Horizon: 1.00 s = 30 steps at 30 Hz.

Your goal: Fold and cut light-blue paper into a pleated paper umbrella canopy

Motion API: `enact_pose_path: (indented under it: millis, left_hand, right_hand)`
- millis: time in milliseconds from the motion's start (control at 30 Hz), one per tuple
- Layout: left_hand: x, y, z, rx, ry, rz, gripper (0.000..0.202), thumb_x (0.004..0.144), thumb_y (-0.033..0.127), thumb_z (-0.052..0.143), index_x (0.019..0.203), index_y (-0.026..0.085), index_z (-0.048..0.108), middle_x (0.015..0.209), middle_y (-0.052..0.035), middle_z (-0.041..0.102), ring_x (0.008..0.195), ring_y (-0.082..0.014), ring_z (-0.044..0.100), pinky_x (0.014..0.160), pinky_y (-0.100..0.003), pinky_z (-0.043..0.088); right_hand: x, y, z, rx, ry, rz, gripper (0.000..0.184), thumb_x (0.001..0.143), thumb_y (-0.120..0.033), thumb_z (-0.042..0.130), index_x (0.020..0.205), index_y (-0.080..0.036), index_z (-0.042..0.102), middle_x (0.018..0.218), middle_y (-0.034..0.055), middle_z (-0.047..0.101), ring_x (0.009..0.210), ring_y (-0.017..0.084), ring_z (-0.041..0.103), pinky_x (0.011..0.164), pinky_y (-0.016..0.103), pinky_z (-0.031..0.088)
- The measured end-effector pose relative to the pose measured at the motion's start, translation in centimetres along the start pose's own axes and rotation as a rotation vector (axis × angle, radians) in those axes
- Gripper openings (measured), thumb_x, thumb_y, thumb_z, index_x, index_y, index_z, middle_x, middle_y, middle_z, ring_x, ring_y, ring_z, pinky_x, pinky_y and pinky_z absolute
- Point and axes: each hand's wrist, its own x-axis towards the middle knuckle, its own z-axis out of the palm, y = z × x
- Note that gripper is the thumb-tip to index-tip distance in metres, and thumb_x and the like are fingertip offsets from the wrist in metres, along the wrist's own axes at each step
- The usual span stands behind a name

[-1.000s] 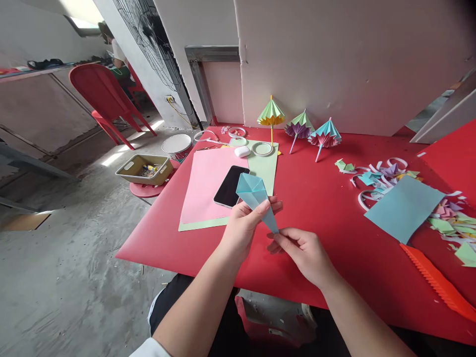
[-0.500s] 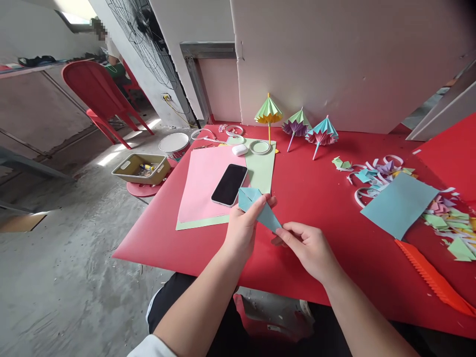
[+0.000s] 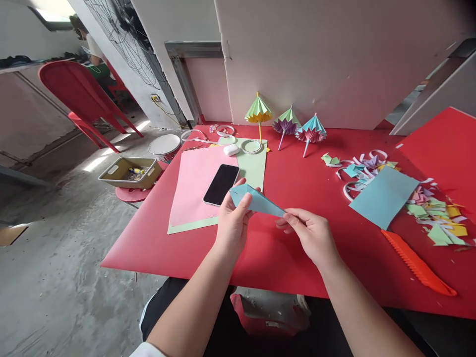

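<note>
Holding a folded light blue paper shape (image 3: 262, 204) in the air over the shiny red tabletop (image 3: 293, 270), two hands pinch its ends. The left hand (image 3: 233, 218) has its thumb and fingers pressed on the wide end. The right hand (image 3: 310, 230) squeezes the thin, pointy end. Near the left hand, a flat black phone (image 3: 222, 184) lies on a big pink paper sheet (image 3: 191, 186). Three little folded-paper umbrellas (image 3: 287, 119) are at the back. Over on the right are a flat blue paper sheet (image 3: 386, 196) and a bright orange plastic tool with a bumpy edge (image 3: 418, 265).
</note>
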Motion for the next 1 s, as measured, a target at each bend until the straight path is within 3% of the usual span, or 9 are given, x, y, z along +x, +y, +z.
enact_pose_path:
  millis: [167, 300, 433, 533, 800, 1000]
  left_hand:
    - [-0.7, -0.6, 0.8, 0.02, -0.105, -0.102, 0.062, 0.072, 0.024, 0.072, 0.127, 0.027, 0.044, 0.085, -0.0007, 0.067, 0.094, -0.0198, 0.063, 0.076, -0.029, 0.048]
    - [-1.1, -0.7, 1.0, 0.08, -0.121, -0.093, 0.065, 0.074, 0.023, 0.07, 0.131, 0.025, 0.04, 0.083, -0.0013, 0.067, 0.096, -0.0202, 0.062, 0.076, -0.028, 0.049]
    - [-1.5, -0.8, 1.3, 0.1, -0.169, -0.102, 0.061, 0.074, 0.024, 0.07, 0.129, 0.026, 0.044, 0.087, -0.0011, 0.068, 0.086, -0.0167, 0.064, 0.08, -0.03, 0.05]
    - [-1.8, -0.8, 1.6, 0.074, -0.214, -0.102, 0.057, 0.077, 0.023, 0.067, 0.129, 0.027, 0.044, 0.092, -0.0014, 0.068, 0.091, -0.0174, 0.064, 0.086, -0.034, 0.048]
    - [-2.3, -0.6, 1.7, 0.009, -0.227, -0.109, 0.044, 0.083, 0.017, 0.057, 0.124, 0.027, 0.046, 0.096, -0.0011, 0.066, 0.102, -0.0185, 0.06, 0.088, -0.034, 0.048]
    - [-2.3, -0.6, 1.6, 0.038, -0.192, -0.121, 0.013, 0.081, 0.021, 0.059, 0.093, 0.017, 0.06, 0.094, -0.0039, 0.067, 0.094, -0.0203, 0.063, 0.086, -0.037, 0.049]
  right_hand:
    - [-0.1, 0.1, -0.1, -0.05, -0.042, -0.078, 0.03, 0.082, -0.043, 0.055, 0.096, -0.019, 0.068, 0.086, 0.0061, 0.071, 0.08, 0.021, 0.068, 0.067, 0.032, 0.057]
    - [0.0, 1.0, -0.1, -0.269, 0.074, -0.413, 0.032, 0.083, -0.03, 0.058, 0.114, -0.024, 0.06, 0.107, 0.0051, 0.066, 0.095, 0.019, 0.064, 0.079, 0.03, 0.056]
    - [0.1, 1.5, 0.2, -0.45, 0.216, -0.759, 0.036, 0.083, -0.017, 0.056, 0.118, -0.028, 0.058, 0.109, 0.004, 0.065, 0.1, 0.018, 0.062, 0.085, 0.032, 0.054]
    - [0.1, 1.5, 0.3, -0.525, 0.293, -0.904, 0.045, 0.082, -0.01, 0.056, 0.123, -0.028, 0.055, 0.11, 0.0058, 0.065, 0.099, 0.019, 0.062, 0.084, 0.032, 0.055]
    - [0.3, 1.9, 0.2, -0.638, 0.363, -1.084, 0.064, 0.075, 0.0, 0.061, 0.131, -0.027, 0.046, 0.114, 0.0083, 0.063, 0.096, 0.02, 0.064, 0.079, 0.031, 0.056]
    - [0.3, 1.8, 0.3, -0.657, 0.429, -1.096, 0.058, 0.077, -0.005, 0.06, 0.128, -0.031, 0.049, 0.109, 0.004, 0.066, 0.088, 0.019, 0.066, 0.073, 0.031, 0.057]
